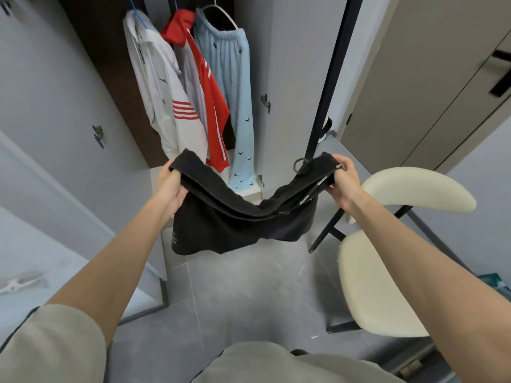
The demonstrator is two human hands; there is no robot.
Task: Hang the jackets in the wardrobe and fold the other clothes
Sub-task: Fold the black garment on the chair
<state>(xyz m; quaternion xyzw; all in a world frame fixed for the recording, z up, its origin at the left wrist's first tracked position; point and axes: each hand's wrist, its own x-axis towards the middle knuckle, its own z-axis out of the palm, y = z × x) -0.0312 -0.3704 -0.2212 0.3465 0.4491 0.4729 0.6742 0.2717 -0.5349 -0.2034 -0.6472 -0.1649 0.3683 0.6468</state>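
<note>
I hold a pair of black shorts (235, 225) by the waistband, stretched between both hands in front of the open wardrobe. My left hand (170, 185) grips the left end of the waistband and my right hand (344, 175) grips the right end, which carries small white lettering. The shorts sag in the middle and hang above the floor. Inside the wardrobe hang a white jacket (159, 87) with red stripes, a red and white jacket (203, 87), and light blue trousers (236, 92), each on a hanger.
A cream chair (373, 286) with a curved backrest stands at my right. A black pole (329, 78) rises just behind my right hand. Grey wardrobe doors (49, 87) stand open at left, and a grey tiled floor (249, 299) lies below.
</note>
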